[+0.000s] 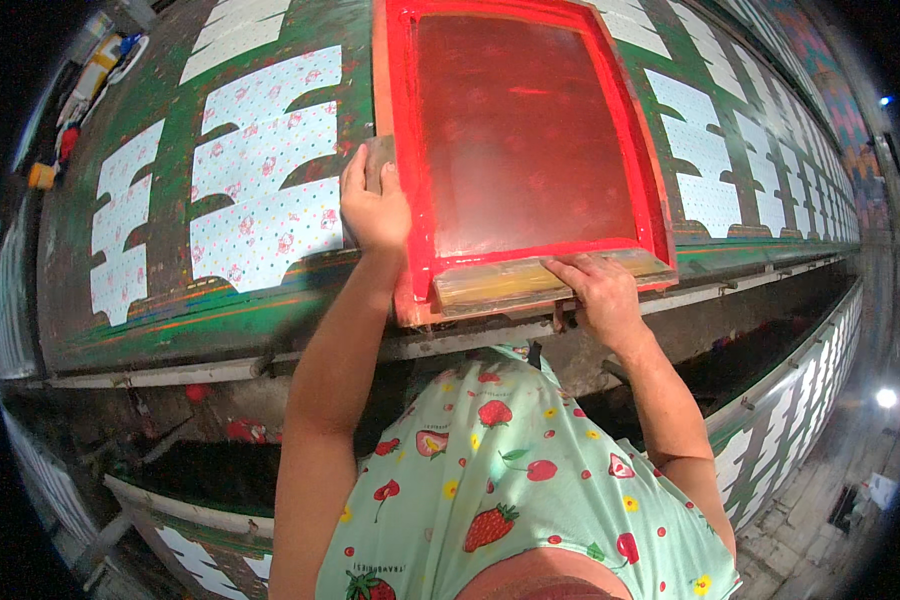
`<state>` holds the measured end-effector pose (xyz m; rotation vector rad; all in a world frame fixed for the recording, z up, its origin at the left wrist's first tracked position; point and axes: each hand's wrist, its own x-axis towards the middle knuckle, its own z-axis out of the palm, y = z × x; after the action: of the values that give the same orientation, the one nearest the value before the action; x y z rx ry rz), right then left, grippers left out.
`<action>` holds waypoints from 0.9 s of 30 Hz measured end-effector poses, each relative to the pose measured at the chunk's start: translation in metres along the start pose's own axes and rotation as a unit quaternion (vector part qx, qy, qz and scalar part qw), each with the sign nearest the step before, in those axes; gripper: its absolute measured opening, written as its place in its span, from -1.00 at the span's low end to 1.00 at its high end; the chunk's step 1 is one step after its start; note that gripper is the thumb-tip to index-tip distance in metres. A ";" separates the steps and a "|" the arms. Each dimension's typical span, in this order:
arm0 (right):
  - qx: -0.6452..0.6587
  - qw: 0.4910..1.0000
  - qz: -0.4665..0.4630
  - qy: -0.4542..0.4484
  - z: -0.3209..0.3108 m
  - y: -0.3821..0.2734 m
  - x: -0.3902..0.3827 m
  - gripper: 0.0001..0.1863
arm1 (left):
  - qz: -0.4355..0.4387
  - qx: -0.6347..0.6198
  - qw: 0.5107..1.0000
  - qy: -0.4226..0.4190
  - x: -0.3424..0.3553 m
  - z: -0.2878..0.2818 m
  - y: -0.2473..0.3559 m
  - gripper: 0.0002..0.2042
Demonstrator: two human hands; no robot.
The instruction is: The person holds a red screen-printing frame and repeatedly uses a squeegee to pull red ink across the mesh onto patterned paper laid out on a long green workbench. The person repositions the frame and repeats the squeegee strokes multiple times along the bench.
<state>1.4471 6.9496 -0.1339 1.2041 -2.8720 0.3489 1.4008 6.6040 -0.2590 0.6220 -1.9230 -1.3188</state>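
A screen-printing frame (pixel 386 60) with red ink along its inner edges lies over the green table, its dark red mesh (pixel 520 130) facing up. My left hand (pixel 377 205) is closed on the frame's left side, fingers over a brownish wooden piece (pixel 378 160). Along the frame's near end rests a squeegee (pixel 500 284), a long wooden bar with a yellowish strip. My right hand (pixel 605 295) grips it right of its middle, fingers on top; the thumb is mostly hidden.
White patterned cut pieces (pixel 265 190) lie in rows on the green table (pixel 310 290), left of the frame. More pale pieces (pixel 695 160) run off to the right. A pale rail (pixel 170 376) follows the table's near edge. Behind me stands another table with similar pieces (pixel 795 385).
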 end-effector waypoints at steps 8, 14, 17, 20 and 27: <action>-0.066 0.994 -0.034 0.080 0.035 0.068 0.097 -0.48 | 0.086 0.129 0.988 -0.021 0.001 -0.006 -0.001 -0.54; -0.097 0.988 -0.056 0.107 0.043 0.143 0.229 -0.60 | -0.006 0.032 0.999 -0.041 -0.001 -0.009 0.005 -0.53; -0.120 0.984 -0.063 0.113 0.047 0.181 0.295 -0.66 | -0.053 0.007 0.997 -0.049 -0.002 -0.010 0.007 -0.50; -0.137 0.978 -0.077 0.137 0.053 0.215 0.358 -0.73 | -0.067 0.013 0.997 -0.043 -0.003 -0.011 0.009 -0.48; -0.114 0.993 -0.021 0.021 0.029 0.273 0.481 -0.66 | -0.100 0.069 0.992 -0.029 -0.004 -0.011 0.020 -0.49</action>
<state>0.9179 6.7907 -0.1725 1.1983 -2.7525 0.0412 1.4123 6.6077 -0.2392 0.8733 -2.0553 -1.3448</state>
